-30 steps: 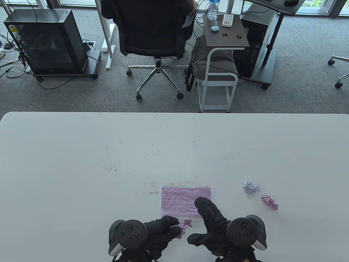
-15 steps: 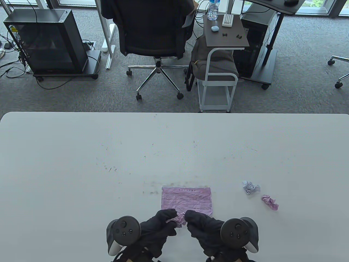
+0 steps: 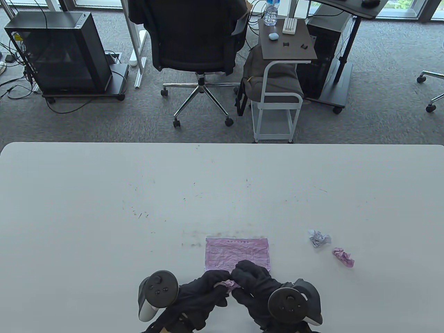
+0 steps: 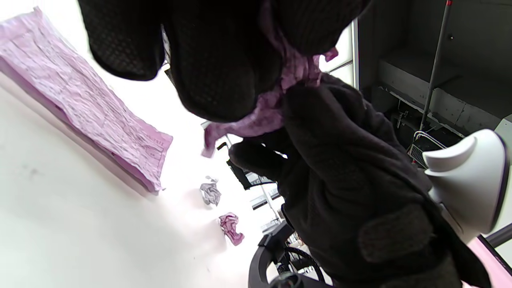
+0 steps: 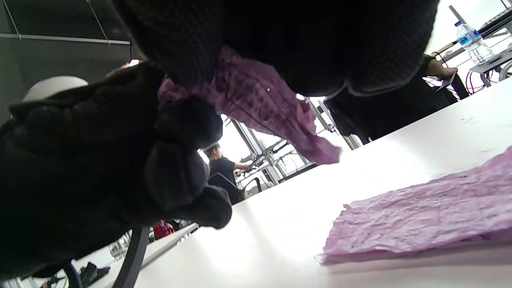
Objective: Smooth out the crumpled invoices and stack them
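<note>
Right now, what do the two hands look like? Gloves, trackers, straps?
Both the left hand and right hand wear black knit-mesh sensor gloves. Each back carries a round dark-grey tracker with small buttons and a white underside; a black strap tab crosses the right glove's cuff.

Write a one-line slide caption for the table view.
Both gloved hands, left hand and right hand, hold a crumpled pink invoice beside a flattened one on the table.

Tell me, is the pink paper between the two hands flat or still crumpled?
Crumpled: the pink paper is a wrinkled wad pinched between left hand and right hand.
</note>
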